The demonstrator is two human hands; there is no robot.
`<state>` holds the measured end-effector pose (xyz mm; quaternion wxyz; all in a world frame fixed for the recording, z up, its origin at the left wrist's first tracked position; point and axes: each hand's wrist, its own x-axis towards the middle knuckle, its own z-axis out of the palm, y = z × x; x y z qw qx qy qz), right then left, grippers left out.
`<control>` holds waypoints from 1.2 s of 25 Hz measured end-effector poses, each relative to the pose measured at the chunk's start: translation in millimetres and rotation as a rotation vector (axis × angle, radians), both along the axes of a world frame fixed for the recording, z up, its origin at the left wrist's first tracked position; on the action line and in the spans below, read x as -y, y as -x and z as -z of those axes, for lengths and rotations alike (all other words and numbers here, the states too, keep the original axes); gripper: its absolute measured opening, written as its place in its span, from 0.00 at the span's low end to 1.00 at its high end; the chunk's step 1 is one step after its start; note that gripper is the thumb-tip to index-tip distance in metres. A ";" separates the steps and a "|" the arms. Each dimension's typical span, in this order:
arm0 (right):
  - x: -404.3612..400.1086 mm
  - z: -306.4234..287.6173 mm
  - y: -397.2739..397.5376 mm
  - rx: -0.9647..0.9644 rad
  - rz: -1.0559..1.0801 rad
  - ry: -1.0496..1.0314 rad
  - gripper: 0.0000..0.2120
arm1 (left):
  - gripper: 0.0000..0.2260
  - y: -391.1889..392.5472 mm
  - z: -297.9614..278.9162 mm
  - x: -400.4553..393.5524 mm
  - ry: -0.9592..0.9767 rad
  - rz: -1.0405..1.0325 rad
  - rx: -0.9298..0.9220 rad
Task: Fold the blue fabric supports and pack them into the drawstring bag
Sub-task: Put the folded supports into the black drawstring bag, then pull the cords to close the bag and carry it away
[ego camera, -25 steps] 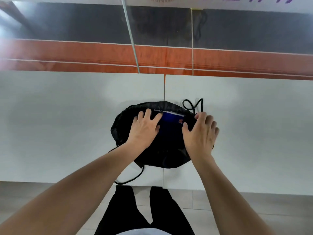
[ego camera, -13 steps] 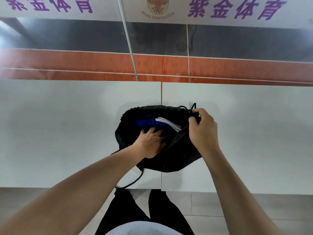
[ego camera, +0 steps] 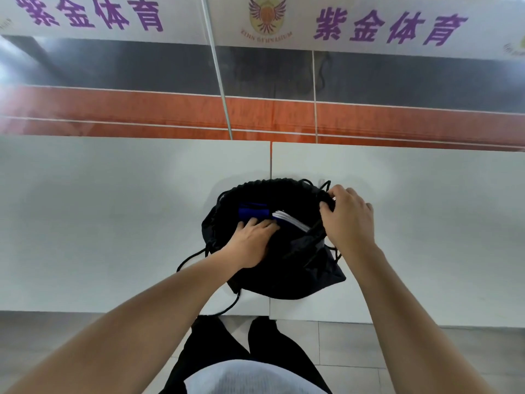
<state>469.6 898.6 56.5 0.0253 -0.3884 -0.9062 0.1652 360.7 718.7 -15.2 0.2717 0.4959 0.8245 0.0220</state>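
Observation:
A black drawstring bag [ego camera: 306,268] lies on the white table [ego camera: 113,223] with its mouth held wide. Inside it sit the folded blue fabric supports [ego camera: 252,213], with white stripes showing at their right end. My left hand [ego camera: 252,240] reaches into the bag's mouth and its fingers curl against the blue fabric. Whether it holds the fabric or only presses on it is unclear. My right hand [ego camera: 346,220] grips the bag's right rim and cord, lifting that side up.
Two white tabletops meet at a seam [ego camera: 270,160] behind the bag. A black cord loop [ego camera: 199,255] trails off the bag's left side toward the near table edge. Beyond the table runs an orange and grey wall with a metal pole [ego camera: 218,78].
Both hands lay flat on the bag a second ago. Since then my right hand has taken the rim and lifted it, and my left hand has gone into the mouth.

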 end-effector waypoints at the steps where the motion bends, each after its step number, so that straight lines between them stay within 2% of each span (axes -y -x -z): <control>1: -3.8 2.4 0.4 0.015 0.004 -0.026 0.10 | 0.21 5.2 -7.7 3.5 -0.112 -0.053 0.006; 3: -10.7 5.9 -1.9 0.020 0.009 -0.052 0.11 | 0.16 10.3 -24.2 17.8 -0.379 -0.300 -0.100; 4: -13.0 8.2 -5.0 0.009 0.001 -0.060 0.11 | 0.14 10.6 -28.4 30.3 -0.432 -0.468 -0.178; 5: -14.4 9.7 -8.1 -0.006 -0.009 -0.065 0.11 | 0.16 10.1 -31.7 44.5 -0.396 -0.649 -0.198; 6: -15.2 11.7 -11.1 -0.020 -0.017 -0.070 0.11 | 0.21 9.1 -30.9 58.7 -0.277 -0.836 -0.107; 8: -12.9 15.9 -15.0 -0.039 -0.024 -0.086 0.12 | 0.28 4.2 -21.2 80.1 0.009 -1.083 0.223; 9: -10.9 17.1 -15.7 -0.046 -0.021 -0.096 0.12 | 0.26 0.4 -15.3 87.5 0.072 -1.117 0.318; 10: -9.5 17.3 -15.2 -0.052 -0.013 -0.108 0.12 | 0.21 -0.2 -11.6 92.4 0.058 -1.119 0.336; 12: -8.2 16.6 -12.8 -0.072 0.001 -0.114 0.12 | 0.10 5.5 -14.6 96.8 -0.067 -1.093 0.309; 14: -6.6 14.3 -11.9 -0.133 0.013 -0.011 0.11 | 0.06 15.8 -31.6 99.6 -0.187 -1.081 0.372; 16: -7.0 10.6 -11.1 -0.196 0.060 0.205 0.11 | 0.11 29.8 -56.7 107.0 -0.263 -1.053 0.431; 19: -8.9 0.5 -10.0 -0.220 0.129 0.322 0.17 | 0.22 48.7 -88.7 120.9 -0.422 -0.995 0.518; 21: -14.4 -7.6 -11.5 -0.234 0.199 0.329 0.24 | 0.25 64.7 -100.2 131.3 -0.592 -1.155 0.585; 22: -21.4 -9.7 -16.1 -0.221 0.227 0.284 0.26 | 0.24 75.2 -101.6 137.8 -0.667 -1.253 0.560; 24: -40.8 -7.2 -35.6 -0.197 0.274 0.156 0.28 | 0.19 96.0 -103.1 154.1 -0.779 -1.409 0.395; 26: -59.5 -0.7 -59.1 -0.205 0.389 0.108 0.27 | 0.18 116.9 -102.0 168.4 -0.825 -1.536 0.234; 28: -68.6 8.9 -73.5 -0.133 0.482 0.076 0.28 | 0.17 131.1 -96.1 177.2 -0.763 -1.577 0.125; 30: -68.2 19.6 -72.7 -0.021 0.488 0.058 0.27 | 0.17 139.4 -83.9 173.6 -0.511 -1.516 0.096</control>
